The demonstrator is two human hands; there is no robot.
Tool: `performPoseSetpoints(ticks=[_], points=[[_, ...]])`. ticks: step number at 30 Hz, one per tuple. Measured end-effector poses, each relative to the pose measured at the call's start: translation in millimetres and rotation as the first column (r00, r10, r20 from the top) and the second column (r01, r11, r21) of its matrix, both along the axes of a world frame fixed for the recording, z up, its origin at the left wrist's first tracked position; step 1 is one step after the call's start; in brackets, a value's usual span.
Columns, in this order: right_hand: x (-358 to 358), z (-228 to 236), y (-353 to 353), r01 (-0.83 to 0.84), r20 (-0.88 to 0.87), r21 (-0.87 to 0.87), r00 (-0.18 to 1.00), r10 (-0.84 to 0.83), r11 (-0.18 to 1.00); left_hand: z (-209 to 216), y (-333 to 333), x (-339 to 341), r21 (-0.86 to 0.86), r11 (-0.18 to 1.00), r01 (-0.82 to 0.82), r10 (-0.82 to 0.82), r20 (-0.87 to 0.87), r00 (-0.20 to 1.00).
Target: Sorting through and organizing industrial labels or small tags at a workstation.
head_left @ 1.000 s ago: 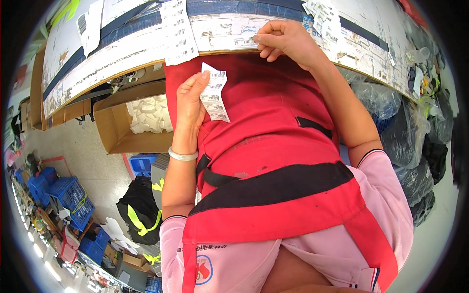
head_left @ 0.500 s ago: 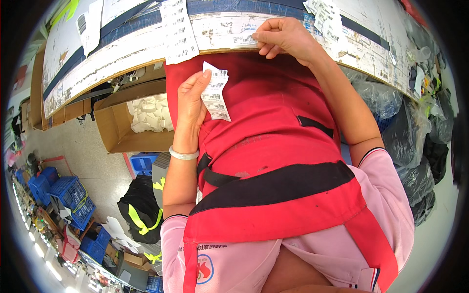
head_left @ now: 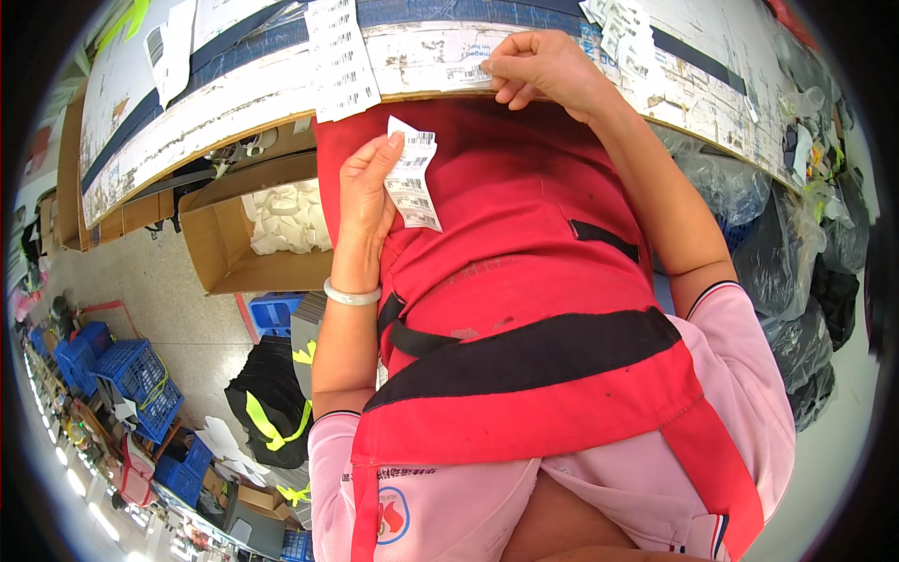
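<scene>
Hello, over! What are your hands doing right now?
Left hand holds a strip of labels. Right hand pinches a label on the table edge. Nothing blocking.

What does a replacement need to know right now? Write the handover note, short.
Left hand: holds a short strip of printed labels upright in front of the red apron, pinched between thumb and fingers.
Right hand: fingertips pressed on a label at the near edge of the worktable.
Another long label strip hangs over the table edge; more loose labels lie farther right.
Done: cannot tell how many labels are already placed.
Left: the strip in the left hand is not yet put down.
</scene>
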State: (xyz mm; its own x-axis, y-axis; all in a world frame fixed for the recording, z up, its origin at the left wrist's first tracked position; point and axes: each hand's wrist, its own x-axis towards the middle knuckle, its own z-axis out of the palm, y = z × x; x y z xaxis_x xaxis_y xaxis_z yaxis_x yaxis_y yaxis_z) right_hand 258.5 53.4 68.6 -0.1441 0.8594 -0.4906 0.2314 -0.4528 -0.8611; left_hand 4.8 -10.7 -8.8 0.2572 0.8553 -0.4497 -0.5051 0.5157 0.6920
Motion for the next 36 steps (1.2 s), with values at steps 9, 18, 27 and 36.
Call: performPoseSetpoints(ticks=[9, 18, 27, 36], points=[[-1.1, -0.4, 0.0, 0.000, 0.015, 0.007, 1.000, -0.001, 1.000, -2.1, 0.9, -1.0, -0.001, 1.000, 0.002, -0.002, 0.015, 1.000], [-6.7, -0.4, -0.1, -0.061, 0.109, 0.108, 0.993, 0.049, 0.992, -1.8, 1.8, -1.4, 0.008, 1.000, -0.005, 0.005, -0.008, 1.000], [9.9, 17.7, -22.2, 0.018, 0.021, 0.146, 1.000, -0.021, 0.989, -6.4, 1.0, 3.5, 0.007, 1.000, -0.011, 0.011, 0.002, 1.000], [156.1, 8.6, -34.0, 0.208, 0.406, 0.427, 0.825, -0.392, 0.880, 6.1, 0.3, 1.5, 0.034, 0.999, -0.001, 0.002, -0.031, 1.000]])
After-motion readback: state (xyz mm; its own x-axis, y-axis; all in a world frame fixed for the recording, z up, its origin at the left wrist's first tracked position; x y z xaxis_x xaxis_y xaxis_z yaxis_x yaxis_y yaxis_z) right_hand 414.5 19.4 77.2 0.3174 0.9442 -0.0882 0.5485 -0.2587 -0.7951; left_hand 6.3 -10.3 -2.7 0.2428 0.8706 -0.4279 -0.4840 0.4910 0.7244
